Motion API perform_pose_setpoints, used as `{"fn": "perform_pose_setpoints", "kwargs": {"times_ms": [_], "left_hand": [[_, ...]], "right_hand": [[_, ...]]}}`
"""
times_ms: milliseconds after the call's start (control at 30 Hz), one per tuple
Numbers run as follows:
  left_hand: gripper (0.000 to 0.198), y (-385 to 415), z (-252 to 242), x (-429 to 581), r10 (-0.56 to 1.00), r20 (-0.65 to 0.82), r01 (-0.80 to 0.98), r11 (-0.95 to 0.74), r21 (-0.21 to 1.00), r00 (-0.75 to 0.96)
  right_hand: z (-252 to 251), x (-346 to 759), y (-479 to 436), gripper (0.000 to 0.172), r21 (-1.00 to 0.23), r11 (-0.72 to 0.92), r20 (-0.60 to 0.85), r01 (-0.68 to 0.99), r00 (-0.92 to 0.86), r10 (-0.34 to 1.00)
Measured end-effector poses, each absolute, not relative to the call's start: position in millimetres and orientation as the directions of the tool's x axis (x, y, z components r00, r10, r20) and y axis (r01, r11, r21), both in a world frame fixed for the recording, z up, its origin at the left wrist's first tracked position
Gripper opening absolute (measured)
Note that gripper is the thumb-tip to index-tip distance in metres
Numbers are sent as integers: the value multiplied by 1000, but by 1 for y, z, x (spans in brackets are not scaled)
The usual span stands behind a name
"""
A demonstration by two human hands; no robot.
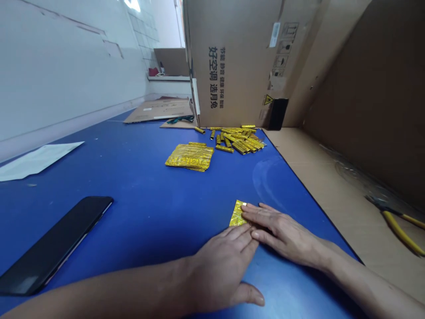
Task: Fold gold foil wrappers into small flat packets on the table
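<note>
A small sheet of shiny gold foil paper (237, 215) lies flat on the blue table, partly covered by my hands. My left hand (226, 261) is stretched out flat, its fingertips over the sheet's near edge and its thumb spread away. From the right, my right hand (279, 228) rests its extended fingers on the sheet's right side, touching the left fingertips. Farther back sits a stack of flat gold foil sheets (191, 156). Behind and right of that is a heap of small rolled gold foil tubes (245, 144).
A black phone (56, 243) lies at the left, with a white paper (40, 159) beyond it. A large cardboard box (242, 66) stands behind the tubes. Yellow-handled pliers (401, 232) rest on cardboard at the right. Flat cardboard (159, 110) lies at the back.
</note>
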State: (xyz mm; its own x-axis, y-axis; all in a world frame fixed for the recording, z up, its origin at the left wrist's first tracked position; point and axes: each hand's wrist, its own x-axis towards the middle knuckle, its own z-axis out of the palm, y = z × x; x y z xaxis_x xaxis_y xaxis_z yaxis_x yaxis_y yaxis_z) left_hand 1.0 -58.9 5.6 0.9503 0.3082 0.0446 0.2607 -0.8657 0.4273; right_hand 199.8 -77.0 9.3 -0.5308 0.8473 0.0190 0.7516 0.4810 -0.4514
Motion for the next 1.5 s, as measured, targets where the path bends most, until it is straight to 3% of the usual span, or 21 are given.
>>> {"fn": "perform_pose_setpoints", "kwargs": {"times_ms": [167,233,400,500,800,1100,1500], "left_hand": [[44,-43,15,2,255,38,215,-879,426,966],[36,-39,18,3,249,42,205,-873,443,968],[45,-38,20,3,318,1,274,-817,507,948],[52,-38,19,2,402,-38,354,-755,552,915],[51,-36,16,2,446,-54,387,-703,597,893],[55,-39,12,3,469,2,370,-700,611,883],[35,-37,13,5,245,104,175,-877,448,964]], "right_hand": [[7,207,-78,64,-445,498,-13,744,-562,827],[7,210,-81,62,-408,485,-3,774,-532,847],[16,211,-91,28,-292,497,98,817,-492,865],[20,206,-96,18,-258,524,111,811,-514,850],[14,197,-103,21,-155,589,151,793,-570,808],[17,202,-99,29,-195,580,181,791,-552,814],[1,213,-87,43,-263,469,41,843,-476,879]]}}
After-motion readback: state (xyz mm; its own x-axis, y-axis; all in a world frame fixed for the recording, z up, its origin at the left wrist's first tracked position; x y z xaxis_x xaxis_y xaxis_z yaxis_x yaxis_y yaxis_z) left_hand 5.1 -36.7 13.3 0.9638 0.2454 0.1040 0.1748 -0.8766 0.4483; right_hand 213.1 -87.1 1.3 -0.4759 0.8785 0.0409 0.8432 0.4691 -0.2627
